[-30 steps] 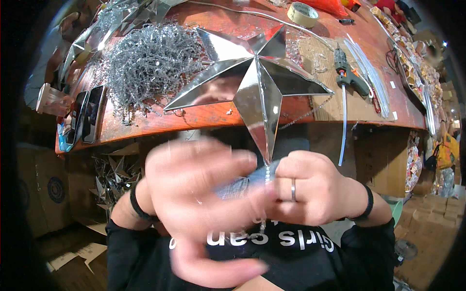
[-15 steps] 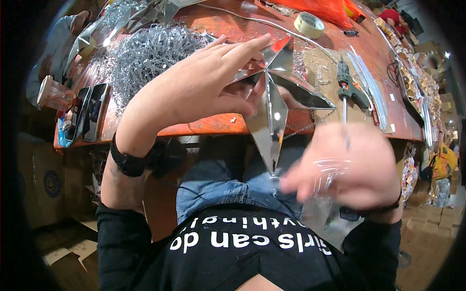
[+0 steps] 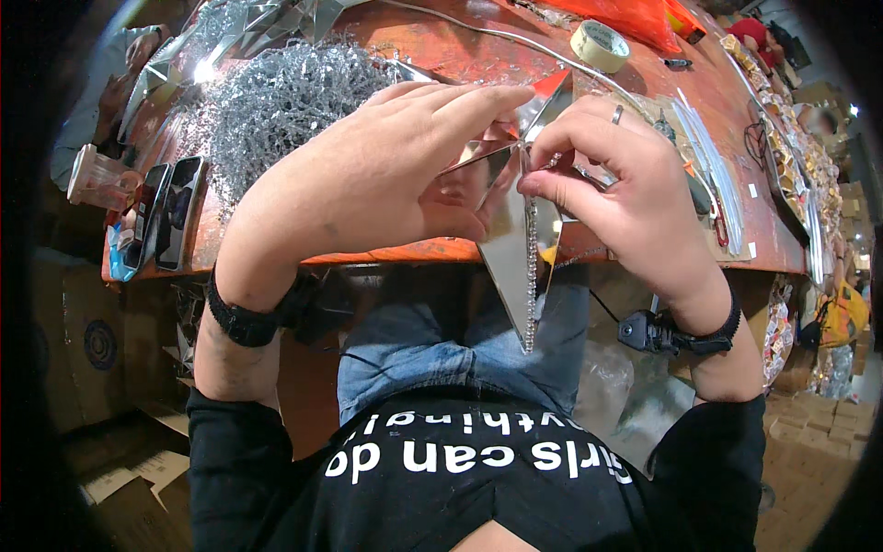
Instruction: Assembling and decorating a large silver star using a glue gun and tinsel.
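Note:
A mirrored silver star (image 3: 501, 221) is held over the table's front edge, one long point hanging toward my lap. My left hand (image 3: 359, 175) is closed round its left side, thumb below and fingers above. A strip of sparkly silver bead trim (image 3: 531, 276) runs down the ridge of the lower point to its tip. My right hand (image 3: 635, 170) pinches the trim's upper part near the star's centre between thumb and forefinger. Behind that hand, the glue gun (image 3: 701, 196) is mostly hidden.
A heap of glittery silver strands (image 3: 285, 115) lies on the red table (image 3: 432, 253), left of the star. Two phones (image 3: 181, 212) and a clear plastic cup (image 3: 101, 179) sit at the left. A tape roll (image 3: 600, 46), a white cord (image 3: 487, 39) and clear sticks (image 3: 713, 156) lie at right and back.
My right hand has risen from beside the star's lower tip to near its centre. Bead trim now lies along the lower ridge. My left hand keeps its hold.

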`<state>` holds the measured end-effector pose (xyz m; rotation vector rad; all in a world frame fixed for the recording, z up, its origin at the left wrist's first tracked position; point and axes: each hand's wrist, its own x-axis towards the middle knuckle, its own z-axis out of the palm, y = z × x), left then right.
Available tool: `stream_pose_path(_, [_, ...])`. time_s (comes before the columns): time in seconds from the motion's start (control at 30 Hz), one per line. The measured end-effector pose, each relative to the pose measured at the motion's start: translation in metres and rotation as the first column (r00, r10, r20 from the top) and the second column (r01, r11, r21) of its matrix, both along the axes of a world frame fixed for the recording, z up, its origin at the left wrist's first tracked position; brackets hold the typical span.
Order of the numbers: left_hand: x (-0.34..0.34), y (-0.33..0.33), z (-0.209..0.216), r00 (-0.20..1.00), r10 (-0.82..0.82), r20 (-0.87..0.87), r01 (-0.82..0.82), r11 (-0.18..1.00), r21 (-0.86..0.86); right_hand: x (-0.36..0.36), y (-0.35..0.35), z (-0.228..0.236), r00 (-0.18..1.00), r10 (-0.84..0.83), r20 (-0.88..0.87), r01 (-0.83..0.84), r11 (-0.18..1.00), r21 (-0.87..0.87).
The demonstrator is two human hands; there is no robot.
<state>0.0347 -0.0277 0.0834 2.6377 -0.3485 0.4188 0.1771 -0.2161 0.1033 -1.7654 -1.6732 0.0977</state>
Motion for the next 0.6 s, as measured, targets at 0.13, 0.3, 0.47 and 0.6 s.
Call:
stream_pose_path(0.13, [0.000,0.000,0.002,0.999,0.007,-0.040,-0.007,1.000,0.000,0.002,0.001,-0.003,1.000,-0.008,0.001,0.008,1.000,-0.006])
stream_pose_path(0.3, [-0.001,0.000,0.000,0.999,0.023,-0.028,-0.022,0.999,0.030,0.005,0.004,-0.004,0.998,0.025,0.056,-0.026,1.000,0.017])
stream_pose_path(0.47, [0.000,0.001,-0.001,1.000,0.015,-0.025,-0.014,1.000,0.025,0.010,0.005,-0.003,0.999,0.027,-0.047,-0.025,0.999,0.040])
stream_pose_path(0.6, [-0.003,0.001,0.001,0.998,0.023,-0.056,-0.023,1.000,0.011,0.012,0.008,0.000,0.999,0.037,-0.032,-0.036,0.999,0.018])
